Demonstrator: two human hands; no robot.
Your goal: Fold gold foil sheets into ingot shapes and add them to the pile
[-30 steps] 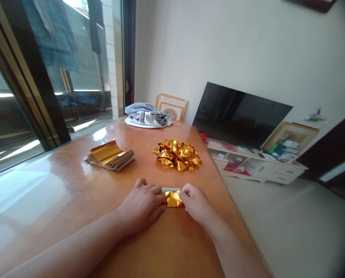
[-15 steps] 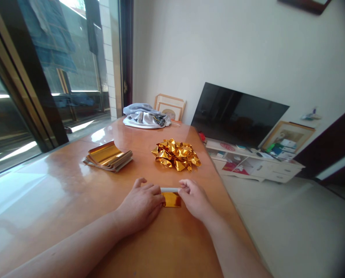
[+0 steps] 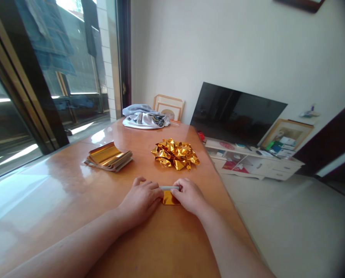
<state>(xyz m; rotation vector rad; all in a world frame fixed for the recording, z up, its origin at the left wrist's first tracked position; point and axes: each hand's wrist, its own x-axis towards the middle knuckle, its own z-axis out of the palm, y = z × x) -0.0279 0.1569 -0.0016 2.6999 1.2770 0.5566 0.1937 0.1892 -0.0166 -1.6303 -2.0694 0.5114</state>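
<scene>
A small sheet of gold foil paper lies on the table between my hands. Its far edge is turned over into a narrow pale strip. My left hand rests on the table with its fingers closed over the left end of the paper. At the right end, my right hand pinches the pale strip between thumb and fingers. The fingertips hide both ends of the paper. Beyond my right hand sits a heap of folded gold foil pieces. A stack of gold foil sheets lies further left.
Bundled grey cloth and picture frames are at the far end of the wooden table. Its right edge drops to a tiled floor. A television stands over a white cabinet. Glass doors line the left side.
My right hand has shifted slightly left and its fingers have closed round the strip's right end. My left hand stays at the left end.
</scene>
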